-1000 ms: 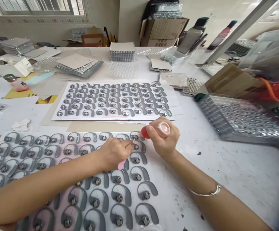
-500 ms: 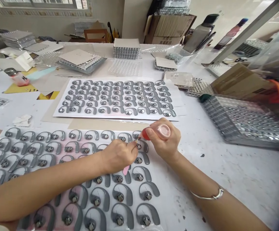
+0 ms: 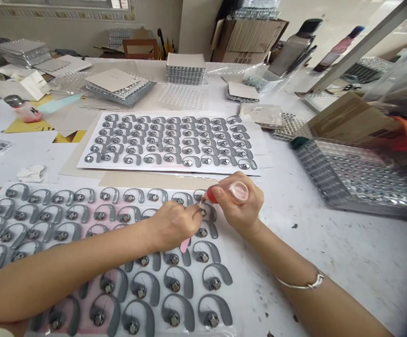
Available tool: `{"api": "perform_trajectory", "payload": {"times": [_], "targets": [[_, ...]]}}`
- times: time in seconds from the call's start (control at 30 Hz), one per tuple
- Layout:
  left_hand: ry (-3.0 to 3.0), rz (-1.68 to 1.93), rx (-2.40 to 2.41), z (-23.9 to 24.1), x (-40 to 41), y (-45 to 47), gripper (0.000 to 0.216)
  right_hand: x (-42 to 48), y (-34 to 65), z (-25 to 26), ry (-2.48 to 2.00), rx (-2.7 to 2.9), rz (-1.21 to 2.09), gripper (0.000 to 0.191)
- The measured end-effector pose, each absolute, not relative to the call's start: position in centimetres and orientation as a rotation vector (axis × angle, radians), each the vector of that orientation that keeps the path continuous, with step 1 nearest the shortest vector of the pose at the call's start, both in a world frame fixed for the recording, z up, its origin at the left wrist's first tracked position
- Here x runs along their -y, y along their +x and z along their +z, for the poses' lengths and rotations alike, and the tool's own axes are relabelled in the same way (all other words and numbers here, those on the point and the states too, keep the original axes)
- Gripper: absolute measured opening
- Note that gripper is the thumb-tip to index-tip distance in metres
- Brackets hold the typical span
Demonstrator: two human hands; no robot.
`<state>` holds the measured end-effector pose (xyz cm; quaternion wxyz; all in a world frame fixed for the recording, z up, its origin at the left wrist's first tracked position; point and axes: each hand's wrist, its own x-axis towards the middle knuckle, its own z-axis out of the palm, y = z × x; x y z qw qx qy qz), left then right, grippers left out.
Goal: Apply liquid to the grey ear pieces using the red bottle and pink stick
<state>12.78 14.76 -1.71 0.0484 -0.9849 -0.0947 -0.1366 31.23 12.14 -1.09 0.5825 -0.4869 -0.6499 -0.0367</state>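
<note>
My right hand [image 3: 242, 206] is wrapped round a small squeeze bottle with red liquid [image 3: 237, 191], tilted so its nozzle points left and down. Close beside that nozzle, my left hand [image 3: 175, 225] is closed in a pinch on a slim tool whose flat pink end [image 3: 185, 245] sticks out below the fingers. The tool's tip shows only small and its kind is unclear. Both hands meet over a grey hook-shaped earphone piece [image 3: 208, 213] near the right edge of the near sheet. Rows of like pieces, each with a round metallic part, cover that sheet [image 3: 238, 299].
A second sheet of grey pieces [image 3: 168, 164] lies behind. To the right stands a clear tray stack [image 3: 365, 173] beside a cardboard box [image 3: 351, 121]. A jar with pink liquid [image 3: 22, 108] and crumpled tissue [image 3: 31, 173] are at left. Stacked trays [image 3: 185, 70] stand farther back.
The view has shifted very slightly. Both hands stay at the same piece, with the bottle and the pink tool held as before.
</note>
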Motion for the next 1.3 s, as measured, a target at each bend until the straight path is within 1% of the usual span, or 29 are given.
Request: {"api": "perform_trajectory", "payload": {"times": [0.43,0.83,1.3], "targets": [[-3.017,-0.37,0.333,-1.2,-14.6,13.0,0.018,-12.1,31.4,-1.3,-1.125,1.516,-0.093,0.014],[-3.105,-0.174,0.357,-0.6,-14.8,12.9,0.013,-12.1,31.3,-1.2,-1.107,1.527,-0.105,0.013],[-3.074,-0.225,0.369,-0.8,-14.7,13.0,0.012,-12.0,31.8,-1.7,-1.107,1.56,-0.115,0.012]]}}
